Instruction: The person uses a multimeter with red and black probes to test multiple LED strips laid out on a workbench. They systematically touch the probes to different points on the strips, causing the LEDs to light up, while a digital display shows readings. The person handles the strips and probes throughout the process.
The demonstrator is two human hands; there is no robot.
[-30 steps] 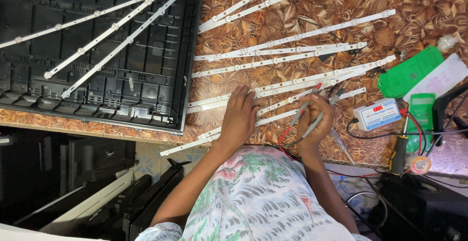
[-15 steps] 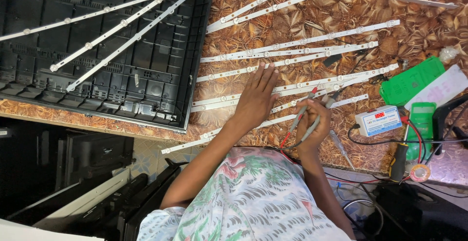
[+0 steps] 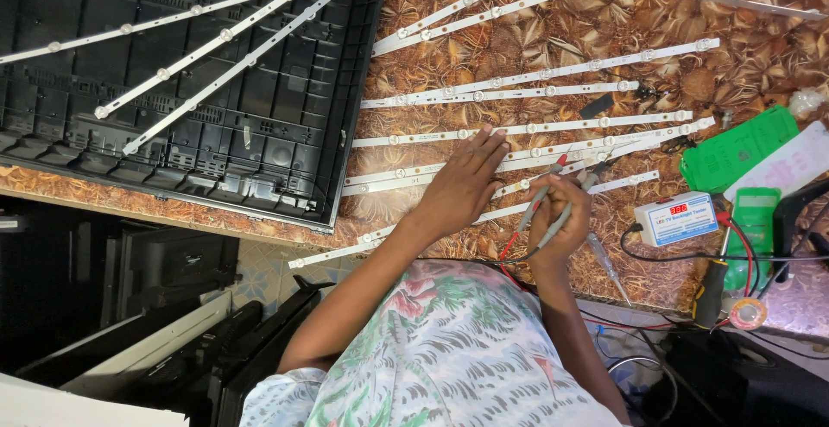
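Observation:
Several white LED backlight strips (image 3: 535, 92) lie side by side on a brown patterned table (image 3: 604, 30). My left hand (image 3: 462, 181) lies flat with fingers spread, pressing on the strips near the table's front. My right hand (image 3: 561, 220) grips a pair of thin test probes (image 3: 553, 194), their tips touching a strip just right of the left hand. Red and black leads run from the probes to a small white tester box (image 3: 676, 217) with a red display.
A black TV back panel (image 3: 259, 107) with three more strips on it fills the left. Green boards (image 3: 734, 151), a solder roll (image 3: 748, 313), a screwdriver (image 3: 604, 263) and cables (image 3: 760, 259) crowd the right edge. Dark TV housings (image 3: 155, 306) stand below the table.
My left hand has slid up and to the right across the strips. The right hand with the probes has barely shifted.

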